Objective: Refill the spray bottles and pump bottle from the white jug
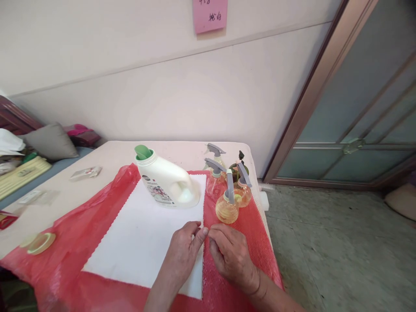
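My left hand [186, 248] is over the right edge of a white cloth [139, 242] with a zigzag border, its thumb pressed toward curled fingers. My right hand [234, 255] meets it fingertip to fingertip above the red plastic sheet [256, 242], its fingers closed in a pinch. Anything between the fingertips is too small or hidden to make out. Just beyond my hands stands a clear ribbed spray bottle [226, 210] with a grey trigger head. Behind the cloth's middle, a white detergent jug [169, 182] stands upright with a green scoop [143, 151] in its mouth.
More spray bottles [216, 184] and a dark green round bottle [234, 172] cluster at the table's right. Tape rolls [41, 243] and a clear packet [86, 173] lie left. A pink note [210, 16] hangs on the wall; a sliding door [351, 143] stands right.
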Demonstrator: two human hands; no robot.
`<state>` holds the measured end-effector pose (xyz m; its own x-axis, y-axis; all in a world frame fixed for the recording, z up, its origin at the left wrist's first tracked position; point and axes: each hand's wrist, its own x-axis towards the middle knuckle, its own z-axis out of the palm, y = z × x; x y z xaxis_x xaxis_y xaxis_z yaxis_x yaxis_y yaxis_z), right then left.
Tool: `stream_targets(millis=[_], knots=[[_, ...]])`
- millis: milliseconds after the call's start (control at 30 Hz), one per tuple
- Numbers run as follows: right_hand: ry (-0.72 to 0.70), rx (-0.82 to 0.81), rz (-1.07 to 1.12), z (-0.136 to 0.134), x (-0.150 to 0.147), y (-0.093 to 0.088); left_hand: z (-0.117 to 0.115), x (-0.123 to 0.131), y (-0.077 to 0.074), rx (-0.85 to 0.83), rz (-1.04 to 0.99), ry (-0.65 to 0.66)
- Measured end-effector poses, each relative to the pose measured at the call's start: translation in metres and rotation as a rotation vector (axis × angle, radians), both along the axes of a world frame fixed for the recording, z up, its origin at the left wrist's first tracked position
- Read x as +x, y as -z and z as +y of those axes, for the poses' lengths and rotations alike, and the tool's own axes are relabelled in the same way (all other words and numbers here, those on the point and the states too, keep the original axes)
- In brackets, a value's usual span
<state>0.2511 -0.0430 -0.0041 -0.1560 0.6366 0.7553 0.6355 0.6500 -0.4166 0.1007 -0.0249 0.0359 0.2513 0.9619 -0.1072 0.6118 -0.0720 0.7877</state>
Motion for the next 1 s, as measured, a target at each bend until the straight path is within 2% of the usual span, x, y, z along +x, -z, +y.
stream_targets(millis=[100, 267, 333, 500, 600, 767, 1000], knots=[[-0.011, 0.005, 0.000, 0.000, -0.001, -0.001, -0.001, 0.000, -0.001, 0.016, -0.011, 0.015], [-0.048, -0.084, 0.034, -0.002, -0.005, -0.003, -0.003, -0.006, -0.003, 0.044, -0.028, 0.004], [-0.057, -0.115, 0.062, -0.002, -0.007, -0.003, -0.004, -0.010, -0.004, 0.047, -0.048, -0.053], [-0.025, -0.182, 0.191, 0.002, -0.009, -0.004, -0.006, -0.016, -0.009, 0.070, -0.170, -0.289], [0.004, -0.223, 0.336, 0.005, -0.008, -0.006, -0.008, -0.016, -0.009, 0.121, -0.256, -0.348], [-0.015, -0.282, 0.408, 0.009, -0.007, -0.004, -0.011, -0.013, -0.003, 0.151, -0.232, -0.297], [-0.101, -0.604, 0.451, 0.019, -0.012, 0.012, -0.007, -0.013, 0.001, -0.023, -0.072, -0.273]])
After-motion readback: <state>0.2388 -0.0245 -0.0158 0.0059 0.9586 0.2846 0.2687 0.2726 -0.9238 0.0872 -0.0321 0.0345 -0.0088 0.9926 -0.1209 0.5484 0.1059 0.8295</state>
